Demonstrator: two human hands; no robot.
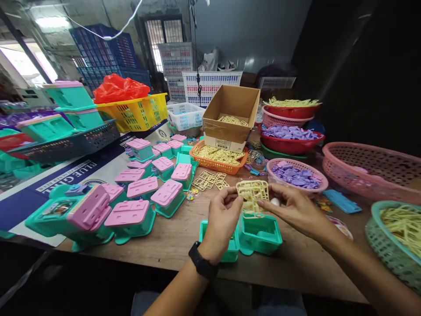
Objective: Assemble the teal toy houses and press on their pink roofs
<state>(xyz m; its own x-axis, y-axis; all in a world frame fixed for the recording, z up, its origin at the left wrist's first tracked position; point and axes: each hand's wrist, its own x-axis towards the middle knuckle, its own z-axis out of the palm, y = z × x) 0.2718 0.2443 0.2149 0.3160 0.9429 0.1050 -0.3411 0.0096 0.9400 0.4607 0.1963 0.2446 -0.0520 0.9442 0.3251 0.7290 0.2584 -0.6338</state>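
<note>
Between my two hands is a pale yellow plastic frame of small moulded parts [252,191], raised above the table. My left hand [223,219], with a black watch on the wrist, pinches its left side. The fingers of my right hand [289,206] close on its right side. Just below stand two teal plastic boxes [261,235], open at the top; my left hand partly hides the left one. More yellow frames [210,180] lie flat on the wood beyond my hands. A small pile of tiny colourful pieces [191,194] is to their left.
Several teal boxes with pink lids [167,193] fill the left of the table [177,245]. Behind are an orange basket [217,166] of yellow parts and a cardboard box [226,109]. Baskets of purple pieces [296,175] and yellow strips [403,224] flank the right, near a blue piece [342,202].
</note>
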